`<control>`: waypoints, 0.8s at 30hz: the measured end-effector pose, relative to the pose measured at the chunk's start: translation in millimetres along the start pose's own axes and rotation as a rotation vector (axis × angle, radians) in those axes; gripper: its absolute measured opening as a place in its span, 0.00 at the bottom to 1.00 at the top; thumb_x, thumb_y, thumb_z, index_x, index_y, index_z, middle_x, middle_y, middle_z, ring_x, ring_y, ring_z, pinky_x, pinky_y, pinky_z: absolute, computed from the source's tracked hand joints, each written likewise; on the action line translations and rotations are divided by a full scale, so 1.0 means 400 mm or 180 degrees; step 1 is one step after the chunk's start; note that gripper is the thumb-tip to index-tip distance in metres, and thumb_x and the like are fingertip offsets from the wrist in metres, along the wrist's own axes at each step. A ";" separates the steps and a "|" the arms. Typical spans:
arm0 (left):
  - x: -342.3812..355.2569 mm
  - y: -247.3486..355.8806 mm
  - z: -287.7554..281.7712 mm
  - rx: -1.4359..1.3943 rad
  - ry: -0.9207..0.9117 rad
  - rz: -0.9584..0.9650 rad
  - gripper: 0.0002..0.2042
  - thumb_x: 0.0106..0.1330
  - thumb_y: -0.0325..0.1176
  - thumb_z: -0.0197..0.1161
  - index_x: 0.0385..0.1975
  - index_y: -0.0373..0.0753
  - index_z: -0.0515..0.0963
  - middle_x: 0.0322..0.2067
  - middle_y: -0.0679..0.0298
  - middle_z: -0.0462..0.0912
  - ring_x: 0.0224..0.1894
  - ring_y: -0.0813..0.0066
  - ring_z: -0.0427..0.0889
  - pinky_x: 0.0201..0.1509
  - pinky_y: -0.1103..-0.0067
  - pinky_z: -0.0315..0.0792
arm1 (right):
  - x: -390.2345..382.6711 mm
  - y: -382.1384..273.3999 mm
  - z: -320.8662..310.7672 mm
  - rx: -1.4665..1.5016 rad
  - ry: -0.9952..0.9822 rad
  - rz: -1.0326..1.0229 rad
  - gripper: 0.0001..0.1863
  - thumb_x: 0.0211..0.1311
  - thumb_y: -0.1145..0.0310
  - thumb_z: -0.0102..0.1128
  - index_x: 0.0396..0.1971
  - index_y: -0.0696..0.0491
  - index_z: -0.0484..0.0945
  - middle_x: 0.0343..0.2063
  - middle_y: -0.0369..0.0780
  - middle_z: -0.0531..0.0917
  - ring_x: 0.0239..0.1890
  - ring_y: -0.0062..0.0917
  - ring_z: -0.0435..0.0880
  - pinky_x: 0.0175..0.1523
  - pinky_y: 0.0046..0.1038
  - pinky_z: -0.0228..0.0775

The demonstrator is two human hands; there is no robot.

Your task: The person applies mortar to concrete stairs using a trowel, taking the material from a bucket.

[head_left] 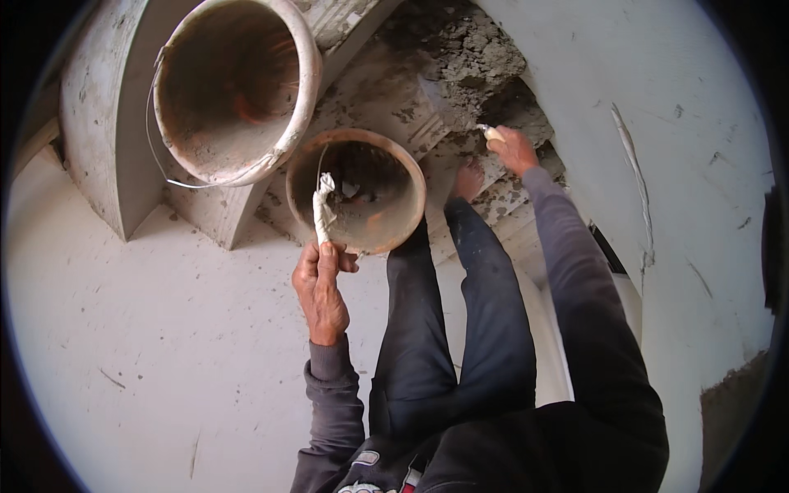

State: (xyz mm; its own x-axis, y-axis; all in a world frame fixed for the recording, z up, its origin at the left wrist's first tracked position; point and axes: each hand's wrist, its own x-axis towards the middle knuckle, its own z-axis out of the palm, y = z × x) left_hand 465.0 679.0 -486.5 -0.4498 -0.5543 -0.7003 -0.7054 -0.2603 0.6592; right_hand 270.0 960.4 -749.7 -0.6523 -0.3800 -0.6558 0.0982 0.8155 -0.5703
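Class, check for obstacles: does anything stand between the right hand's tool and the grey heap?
Nothing visible does. The tool in the right hand points at the heap; its far end is hard to make out. The bucket stands off to the left.

It's a soft, greyish light in here, and I couldn't say where it comes from. The pale surface (pixel 164 329) at lower left and the pale wall (pixel 690 140) on the right glow brightest. Shadow pools inside the smaller bucket (pixel 420 185) near the centre and around the rubble (pixel 481 62) at the top. The dark trousers (pixel 497 329) lose most of their folds, while the white wrapping (pixel 321 209) catches the light. Fine detail looks slightly soft by the right hand (pixel 517 151). Edges bow toward the rim, where black swallows the corners, with a bluish fringe on the left.
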 end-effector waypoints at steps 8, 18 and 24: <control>0.075 -0.011 0.089 -0.0966 0.0065 0.0055 0.14 0.72 0.40 0.51 0.31 0.33 0.71 0.23 0.63 0.73 0.29 0.73 0.75 0.44 0.74 0.71 | 0.059 -0.043 -0.096 -0.0528 0.0259 -0.0193 0.18 0.53 0.55 0.61 0.30 0.57 0.76 0.29 0.52 0.79 0.36 0.51 0.76 0.39 0.45 0.65; 0.058 -0.013 0.126 -0.1729 -0.0044 0.0009 0.11 0.72 0.37 0.52 0.35 0.33 0.71 0.26 0.62 0.75 0.34 0.69 0.78 0.46 0.72 0.73 | 0.142 -0.150 -0.182 -0.1478 0.0721 -0.0163 0.20 0.54 0.51 0.61 0.32 0.55 0.77 0.33 0.49 0.81 0.38 0.46 0.79 0.42 0.44 0.70; 0.062 -0.031 0.164 -0.1551 -0.0165 -0.0034 0.12 0.72 0.39 0.51 0.39 0.35 0.72 0.27 0.63 0.76 0.36 0.68 0.79 0.48 0.72 0.71 | 0.111 -0.168 -0.157 -0.1309 0.0710 -0.0185 0.17 0.54 0.55 0.63 0.32 0.55 0.77 0.31 0.49 0.82 0.35 0.47 0.80 0.40 0.45 0.70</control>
State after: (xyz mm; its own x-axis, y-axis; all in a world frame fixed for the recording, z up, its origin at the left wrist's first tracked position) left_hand 426.6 720.4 -529.9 -0.4794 -0.5128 -0.7123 -0.3773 -0.6124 0.6947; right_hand 187.4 916.0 -709.4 -0.7979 -0.3638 -0.4805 -0.2197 0.9180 -0.3302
